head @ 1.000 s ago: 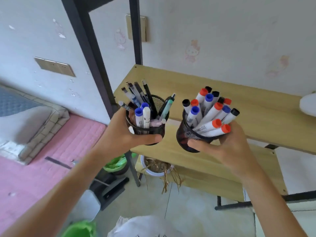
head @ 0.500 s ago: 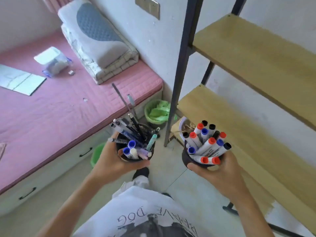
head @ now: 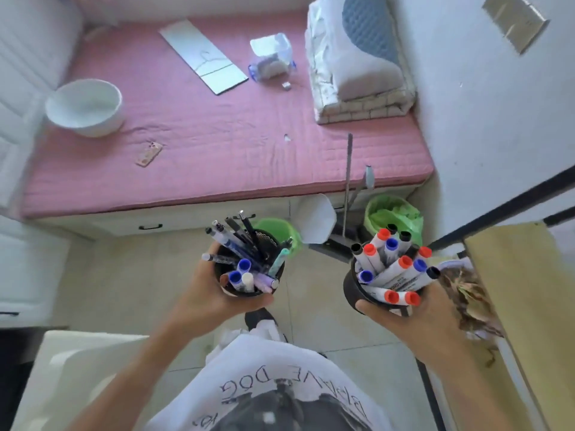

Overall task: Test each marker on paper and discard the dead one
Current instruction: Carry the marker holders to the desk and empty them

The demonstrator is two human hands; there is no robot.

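Note:
My left hand [head: 205, 298] grips a black mesh pen cup [head: 270, 242] full of several pens and a few blue-capped markers. My right hand [head: 413, 318] grips a second black cup [head: 353, 290] packed with several white markers [head: 393, 273] that have red, blue and black caps. Both cups are held in the air in front of my chest, above the floor. A sheet of paper [head: 202, 54] with a drawn line lies on the pink bed, far from both hands.
The pink bed [head: 217, 141] carries a white bowl [head: 84, 107], a tissue pack [head: 272, 60], a phone [head: 149, 154] and folded bedding [head: 357, 63]. Two green-lined bins [head: 393, 214] stand by the bed. A wooden shelf [head: 522, 306] is at the right.
The view has swung left from the wooden shelf toward the bed. Both hands keep hold of their cups and have come away from the shelf.

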